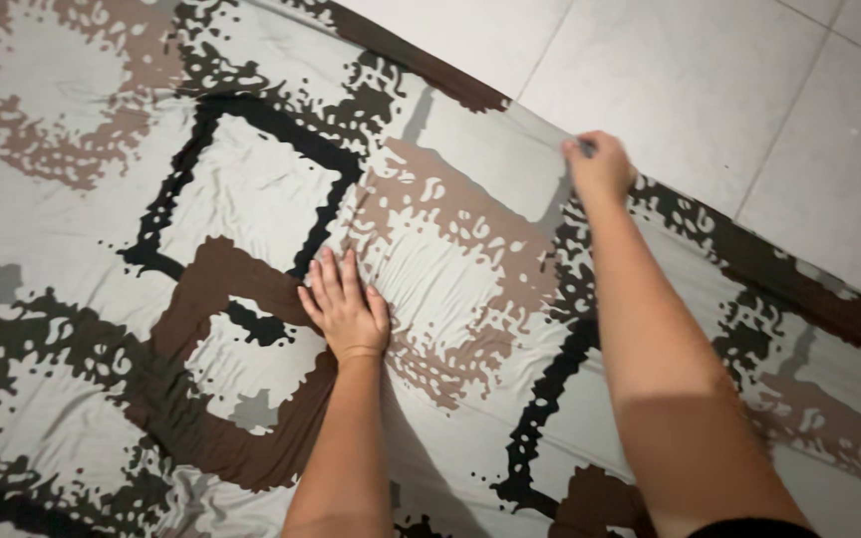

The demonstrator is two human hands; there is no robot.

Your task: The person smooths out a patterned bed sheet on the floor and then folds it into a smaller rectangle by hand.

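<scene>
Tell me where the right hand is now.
In the head view, the right hand pinches the sheet at its far edge, upper right, beside the tiled floor.

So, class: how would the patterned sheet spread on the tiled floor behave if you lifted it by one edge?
The patterned sheet probably droops limply: it wrinkles around the flat left hand. It seems light, since the right hand pinches its edge with fingertips only. It may slide easily on the smooth tiled floor.
</scene>
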